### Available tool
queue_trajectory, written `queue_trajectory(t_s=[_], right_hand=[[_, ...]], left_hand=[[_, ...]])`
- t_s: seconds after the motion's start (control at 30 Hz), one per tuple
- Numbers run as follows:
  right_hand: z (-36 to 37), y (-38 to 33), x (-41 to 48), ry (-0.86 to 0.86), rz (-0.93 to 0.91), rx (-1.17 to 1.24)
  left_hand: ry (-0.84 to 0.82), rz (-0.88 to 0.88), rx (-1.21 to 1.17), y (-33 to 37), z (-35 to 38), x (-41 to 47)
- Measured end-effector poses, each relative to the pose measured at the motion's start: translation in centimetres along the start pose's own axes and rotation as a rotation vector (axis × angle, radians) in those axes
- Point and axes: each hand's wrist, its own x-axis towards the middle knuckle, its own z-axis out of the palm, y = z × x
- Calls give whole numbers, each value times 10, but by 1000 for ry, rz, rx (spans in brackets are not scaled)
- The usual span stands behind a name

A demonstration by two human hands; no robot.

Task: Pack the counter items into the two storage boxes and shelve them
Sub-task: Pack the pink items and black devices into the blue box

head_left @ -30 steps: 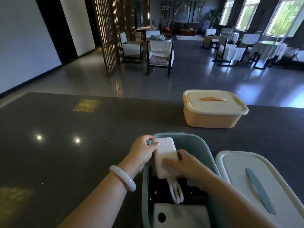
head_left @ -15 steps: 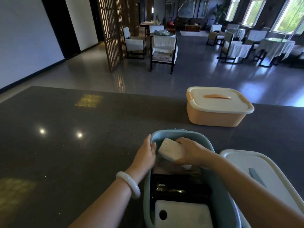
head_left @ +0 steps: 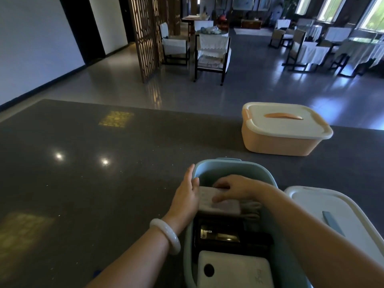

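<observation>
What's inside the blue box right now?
In the blue box: a white power bank at the far end, partly under the right hand; a black Anker device in the middle; a white device nearest. The floor beneath them is covered.

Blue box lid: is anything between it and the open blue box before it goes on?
Yes. The right hand lies inside the blue box on the white power bank, its forearm crossing the right rim beside the lid. The left hand rests on the left rim.
</observation>
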Motion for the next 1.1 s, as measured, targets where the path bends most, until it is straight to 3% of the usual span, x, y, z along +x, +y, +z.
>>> queue_trajectory(t_s=[0.17,0.33,1.1], right_hand=[[1,-17,19,89,33,-7],[19,-21,24,-2,15,32],[27,-21,16,16,-15,24]], left_hand=[[10,27,-13,0,1,0],[45,10,34,-3,4,4],[39,-4,61,0,4,4]])
